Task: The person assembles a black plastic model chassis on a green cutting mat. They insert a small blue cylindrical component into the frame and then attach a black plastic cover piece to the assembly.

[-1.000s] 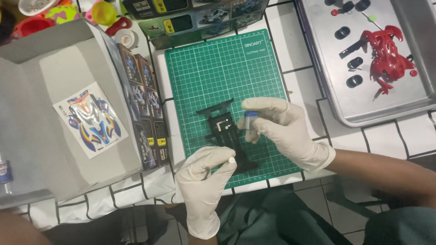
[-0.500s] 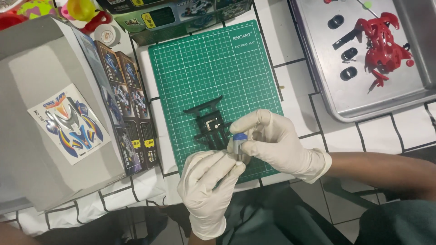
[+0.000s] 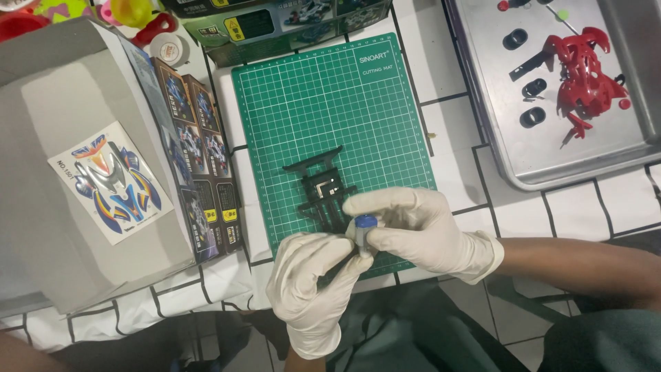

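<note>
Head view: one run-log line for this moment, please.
left hand: on black chassis | right hand: holds small blue-capped tube | surface: green cutting mat

A: Bright, even light from above; the tray (image 3: 551, 172) at far right shows soft glare.

B: Shadows are faint. The mat (image 3: 330, 117) grid is sharp; the gloves look nearly washed out.

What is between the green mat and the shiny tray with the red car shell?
In the head view, only a bare strip of white tiled table lies between the green cutting mat and the metal tray holding the red car shell.
</note>
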